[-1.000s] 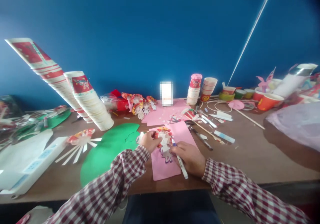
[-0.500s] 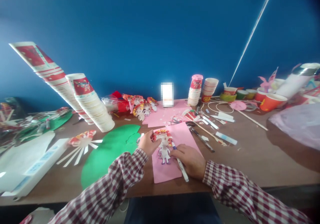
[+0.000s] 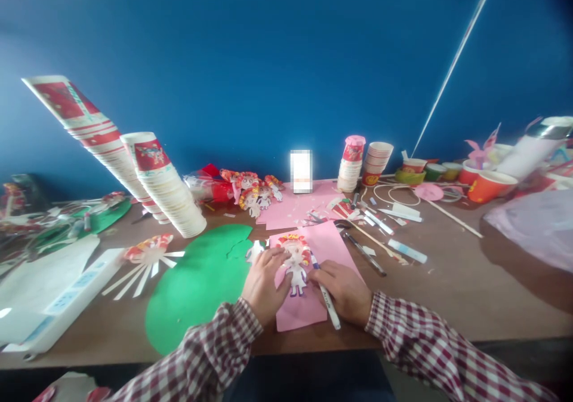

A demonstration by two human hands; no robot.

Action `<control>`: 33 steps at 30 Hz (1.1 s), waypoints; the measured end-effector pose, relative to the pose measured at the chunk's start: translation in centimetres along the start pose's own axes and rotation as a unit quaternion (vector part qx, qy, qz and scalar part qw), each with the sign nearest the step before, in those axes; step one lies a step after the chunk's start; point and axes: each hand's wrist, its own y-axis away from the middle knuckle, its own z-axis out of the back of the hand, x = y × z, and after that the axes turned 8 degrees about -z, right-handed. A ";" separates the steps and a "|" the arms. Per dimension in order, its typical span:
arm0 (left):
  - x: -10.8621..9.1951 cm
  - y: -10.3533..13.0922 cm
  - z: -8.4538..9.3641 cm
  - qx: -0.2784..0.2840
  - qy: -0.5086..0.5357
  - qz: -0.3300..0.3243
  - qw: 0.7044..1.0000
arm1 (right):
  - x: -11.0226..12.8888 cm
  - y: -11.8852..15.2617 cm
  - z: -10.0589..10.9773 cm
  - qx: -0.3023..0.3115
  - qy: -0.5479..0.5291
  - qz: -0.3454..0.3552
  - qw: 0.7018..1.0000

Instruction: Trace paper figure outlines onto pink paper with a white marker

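White, red-haired paper doll (image 3: 298,273) lies on pink paper (image 3: 298,319); we rest our left hand (image 3: 267,285), spread, against it; our right hand (image 3: 347,291) pinches a white cylindrical marker (image 3: 330,308).

cutout (image 3: 297,275): matt paper | marker (image 3: 331,309): smooth plastic | sleeves (image 3: 416,336): cloth | tabletop (image 3: 461,288): smooth

A craft workshop, by its table (image 3: 456,294) of paper cups (image 3: 166,184), markers (image 3: 330,308), pink paper (image 3: 333,252) and paper dolls (image 3: 298,278).

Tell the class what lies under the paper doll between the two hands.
A pink sheet shows beneath the paper doll, around its edges; whatever is directly under its body is covered, unseen.
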 end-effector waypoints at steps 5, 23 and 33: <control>-1.9 1.5 0.8 0.056 0.010 -0.052 0.997 | 0.0 0.0 -0.2 0.005 0.009 0.000 1.000; -2.8 2.6 0.5 0.102 0.021 -0.082 0.991 | 0.2 0.0 -0.2 0.028 0.015 -0.016 0.999; -2.9 2.8 0.3 0.099 0.029 -0.081 0.991 | 0.4 -0.1 -0.1 0.024 0.018 -0.019 0.999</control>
